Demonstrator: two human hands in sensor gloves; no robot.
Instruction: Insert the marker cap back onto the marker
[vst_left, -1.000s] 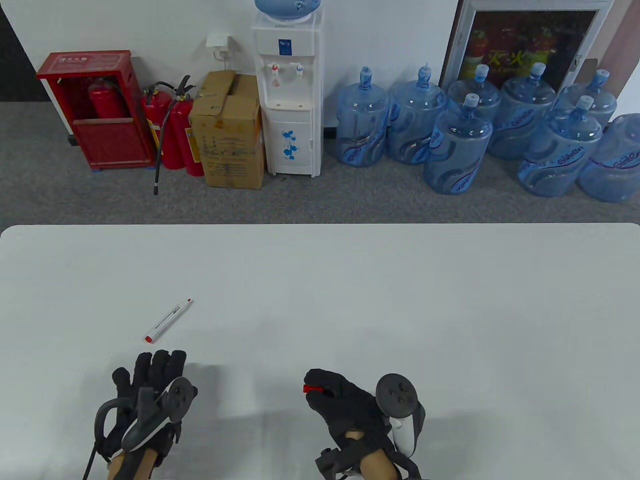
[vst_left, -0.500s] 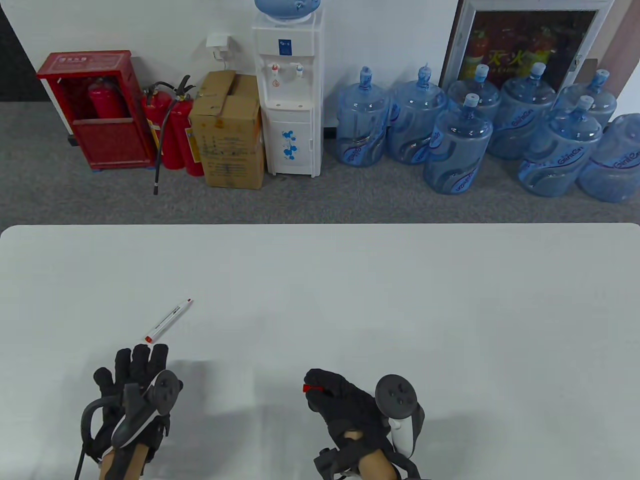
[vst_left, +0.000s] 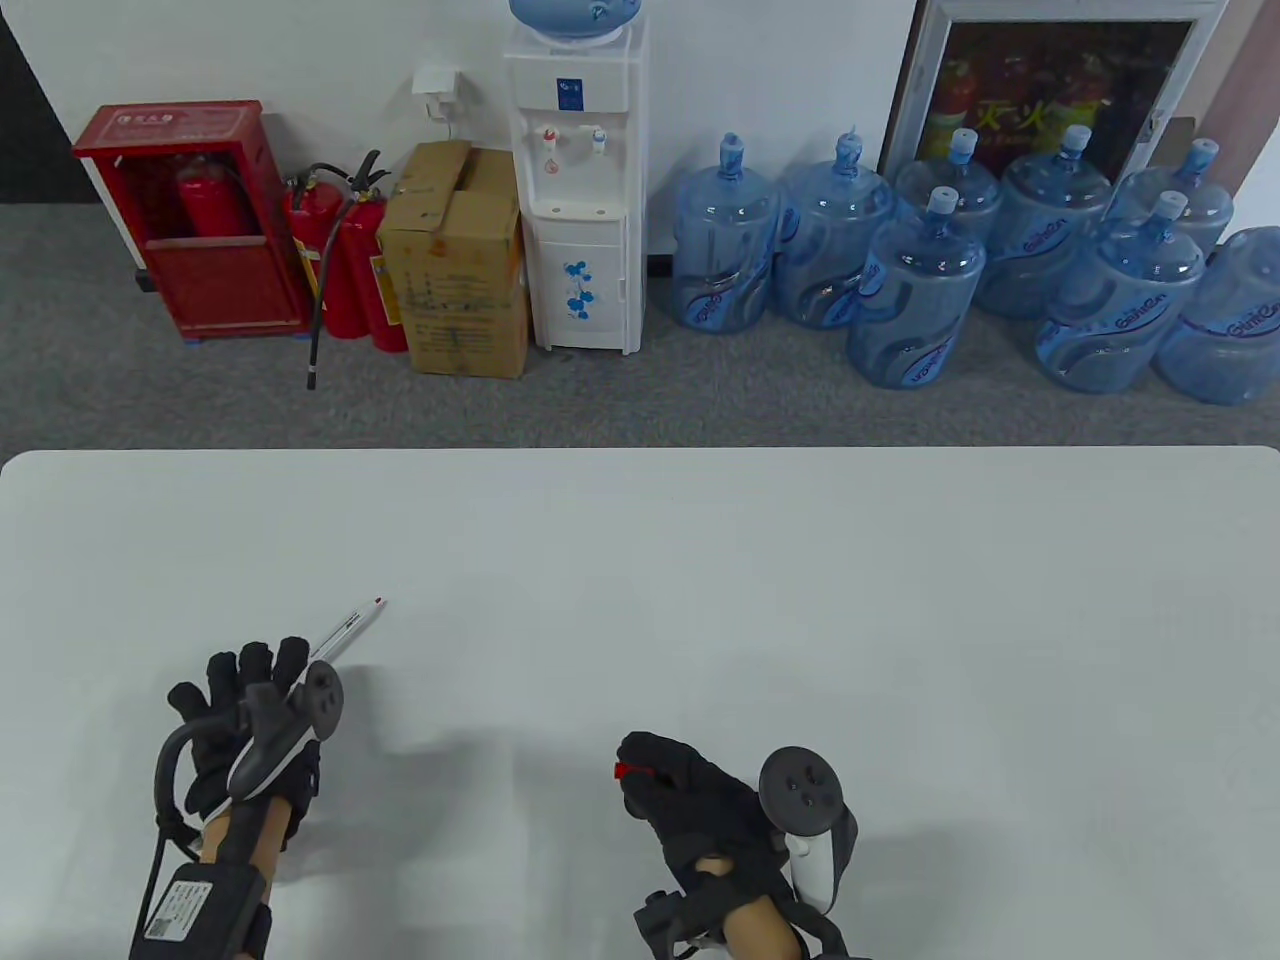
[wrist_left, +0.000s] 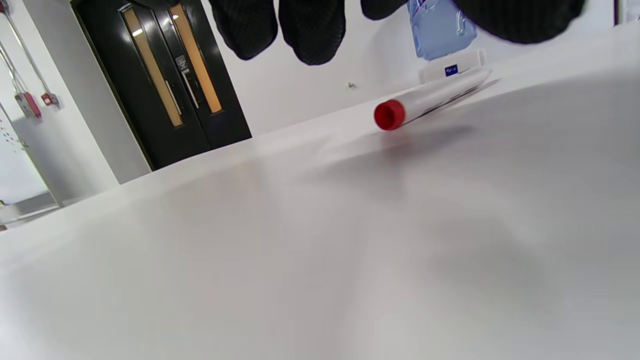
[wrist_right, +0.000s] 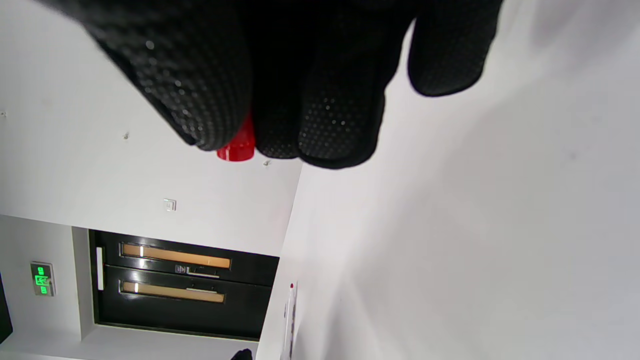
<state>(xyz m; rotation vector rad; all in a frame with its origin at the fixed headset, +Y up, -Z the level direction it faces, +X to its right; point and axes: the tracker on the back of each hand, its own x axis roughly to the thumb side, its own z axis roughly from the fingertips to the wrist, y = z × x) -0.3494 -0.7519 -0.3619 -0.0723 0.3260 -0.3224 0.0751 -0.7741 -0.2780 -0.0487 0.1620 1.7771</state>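
A white marker with a red tip lies aslant on the white table, left of centre. My left hand hovers over its near end, fingers spread, holding nothing. In the left wrist view the marker shows its red butt end, and my fingers hang above it without touching. My right hand is near the table's front edge and pinches the small red marker cap. The cap pokes out between my fingertips in the right wrist view, where the marker lies far off.
The table's far edge runs across the middle of the view. Beyond it on the floor stand water bottles, a water dispenser, a cardboard box and fire extinguishers.
My left hand has moved forward and slightly left, and now covers the marker's near end. My right hand, still pinching the cap, has barely shifted.
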